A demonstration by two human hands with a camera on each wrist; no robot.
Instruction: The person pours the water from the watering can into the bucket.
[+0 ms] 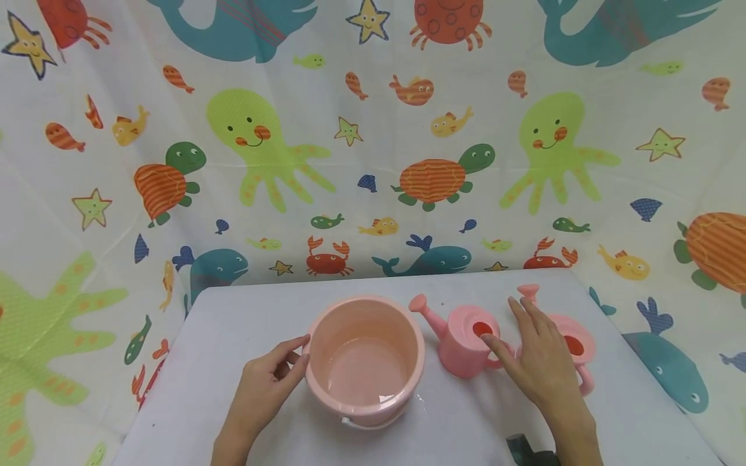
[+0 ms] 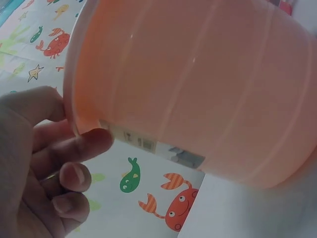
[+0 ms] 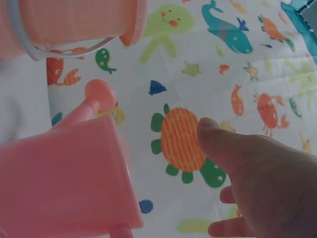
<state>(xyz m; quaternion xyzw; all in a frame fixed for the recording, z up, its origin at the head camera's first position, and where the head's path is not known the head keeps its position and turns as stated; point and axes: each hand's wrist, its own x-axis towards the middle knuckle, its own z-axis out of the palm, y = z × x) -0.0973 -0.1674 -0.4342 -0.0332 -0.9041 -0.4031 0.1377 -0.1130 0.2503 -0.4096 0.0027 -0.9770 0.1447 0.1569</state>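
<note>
A pale pink bucket stands upright on the white table, its wall filling much of the left wrist view. My left hand pinches the bucket's rim at its left side, thumb and a finger on either side of the edge. To the right of the bucket is a pink watering can with its spout pointing up and left. Over the gap between this can and a second pink watering can, my right hand hovers with straight, spread fingers and holds nothing. It partly hides the second can.
The bucket's white handle hangs down at its front. A dark object lies by the right wrist at the near edge. Behind the white table hangs a curtain printed with sea animals. Shiny spots mark the tabletop beside the bucket.
</note>
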